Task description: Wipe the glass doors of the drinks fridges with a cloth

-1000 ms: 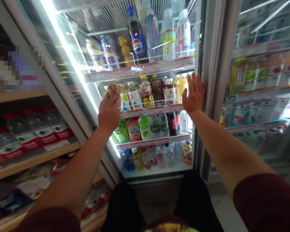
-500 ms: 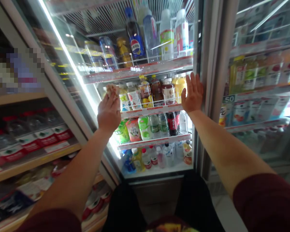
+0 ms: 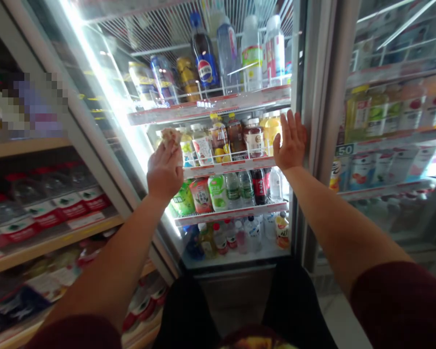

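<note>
We refer all positions to the glass door (image 3: 225,107). Our left hand (image 3: 164,170) is at the left part of the door, at mid-height; its fingers grasp the cloth (image 3: 171,137), which is bunched beneath the fingertips and lies over the left part of the door. Our right hand (image 3: 292,145) is placed at the right edge of the door, palm toward it; its fingers are released, extended upward and hold nothing, with the thumb set apart on the left. Behind the door, we see shelves of drinks: on the top one, cans (image 3: 164,80) at left and a cola bottle (image 3: 205,63) near the centre; between our hands, a row of juice bottles (image 3: 220,138); below these, pouches (image 3: 200,195) and further bottles. A light strip (image 3: 105,87) runs aslant along the left side of the door. Left of the door stands a wooden shelf (image 3: 54,241) with red-capped bottles (image 3: 51,186). Right of the door, a second cooler holds yellow-capped bottles (image 3: 358,109) and a price tag (image 3: 345,150).
</note>
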A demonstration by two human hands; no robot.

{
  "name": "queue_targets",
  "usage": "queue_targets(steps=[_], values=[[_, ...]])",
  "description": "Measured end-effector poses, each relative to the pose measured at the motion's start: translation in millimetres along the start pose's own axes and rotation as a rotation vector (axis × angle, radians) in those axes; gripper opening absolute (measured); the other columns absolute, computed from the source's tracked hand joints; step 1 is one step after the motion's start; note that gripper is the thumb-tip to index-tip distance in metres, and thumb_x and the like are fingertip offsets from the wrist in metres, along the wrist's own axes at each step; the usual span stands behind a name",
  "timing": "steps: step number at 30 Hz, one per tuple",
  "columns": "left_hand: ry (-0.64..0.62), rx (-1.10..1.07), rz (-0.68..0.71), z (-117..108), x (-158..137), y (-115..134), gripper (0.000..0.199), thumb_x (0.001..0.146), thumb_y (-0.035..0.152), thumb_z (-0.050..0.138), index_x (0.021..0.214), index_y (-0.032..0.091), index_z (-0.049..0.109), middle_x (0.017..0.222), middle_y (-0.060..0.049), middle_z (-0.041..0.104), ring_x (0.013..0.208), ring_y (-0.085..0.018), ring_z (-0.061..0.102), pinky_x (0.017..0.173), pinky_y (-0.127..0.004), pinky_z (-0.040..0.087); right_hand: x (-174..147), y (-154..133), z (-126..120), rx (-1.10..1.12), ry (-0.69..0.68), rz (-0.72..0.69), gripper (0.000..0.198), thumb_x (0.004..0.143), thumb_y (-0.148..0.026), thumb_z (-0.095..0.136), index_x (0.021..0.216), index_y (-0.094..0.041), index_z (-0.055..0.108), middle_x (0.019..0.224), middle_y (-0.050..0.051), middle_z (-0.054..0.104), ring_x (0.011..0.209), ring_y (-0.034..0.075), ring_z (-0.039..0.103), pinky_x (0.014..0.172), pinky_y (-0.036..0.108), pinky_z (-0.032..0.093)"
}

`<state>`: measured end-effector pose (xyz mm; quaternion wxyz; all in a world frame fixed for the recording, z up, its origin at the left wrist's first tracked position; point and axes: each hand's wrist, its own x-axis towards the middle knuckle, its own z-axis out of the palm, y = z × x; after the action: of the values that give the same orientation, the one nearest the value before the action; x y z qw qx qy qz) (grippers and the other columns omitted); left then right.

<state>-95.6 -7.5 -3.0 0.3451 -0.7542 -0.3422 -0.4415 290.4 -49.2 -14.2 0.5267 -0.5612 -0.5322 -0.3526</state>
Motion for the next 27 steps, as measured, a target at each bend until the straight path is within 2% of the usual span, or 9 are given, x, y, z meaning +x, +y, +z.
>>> queue_targets(steps=[3,8,16,21,24,27], values=[[-0.005,-0.023,0.0,1,0,0,0.059,0.091,0.026,0.049,0.15,0.022,0.052,0.163,-0.005,0.042,0.155,-0.031,0.03,0.127,-0.056,0.03,0,-1,-1,-0.005,-0.009,0.004,0.063,0.1,-0.03,0.028,0.163,-0.022,0.032,0.168,0.008,0.035,0.16,0.028,0.02,0.129,0.057,0.027],[-0.033,-0.08,-0.041,3,1,2,0.063,0.092,0.025,0.048,0.155,0.023,0.045,0.165,-0.007,0.037,0.156,-0.035,0.027,0.127,-0.064,0.024,0,0,0,-0.01,-0.001,-0.007,0.063,0.1,-0.031,0.028,0.163,-0.023,0.031,0.167,0.007,0.035,0.16,0.029,0.021,0.128,0.058,0.027],[-0.005,-0.053,-0.017,2,0,12,0.058,0.096,0.026,0.044,0.153,0.022,0.047,0.168,-0.006,0.031,0.158,-0.032,0.021,0.127,-0.059,0.029,0,2,2,-0.029,0.024,-0.02,0.062,0.101,-0.032,0.027,0.162,-0.023,0.034,0.166,0.007,0.038,0.159,0.029,0.024,0.127,0.057,0.029],[-0.041,-0.017,-0.023,4,-4,13,0.053,0.099,0.032,0.039,0.145,0.011,0.054,0.167,-0.008,0.033,0.158,-0.033,0.019,0.128,-0.055,0.024,0,2,1,-0.027,0.006,-0.005,0.063,0.1,-0.031,0.027,0.162,-0.021,0.033,0.167,0.008,0.035,0.16,0.028,0.023,0.128,0.056,0.027],[-0.055,0.001,0.015,6,-7,18,0.058,0.093,0.03,0.047,0.15,0.018,0.05,0.168,-0.005,0.03,0.158,-0.033,0.019,0.13,-0.058,0.019,1,2,2,-0.019,0.005,-0.001,0.062,0.1,-0.031,0.028,0.161,-0.02,0.035,0.167,0.008,0.035,0.16,0.028,0.022,0.129,0.055,0.027],[-0.053,0.03,0.063,10,-11,28,0.066,0.086,0.023,0.053,0.152,0.025,0.048,0.167,-0.004,0.033,0.157,-0.03,0.024,0.131,-0.059,0.019,1,3,3,-0.003,0.007,-0.006,0.063,0.099,-0.031,0.029,0.16,-0.02,0.036,0.167,0.008,0.036,0.16,0.028,0.022,0.128,0.055,0.027]])
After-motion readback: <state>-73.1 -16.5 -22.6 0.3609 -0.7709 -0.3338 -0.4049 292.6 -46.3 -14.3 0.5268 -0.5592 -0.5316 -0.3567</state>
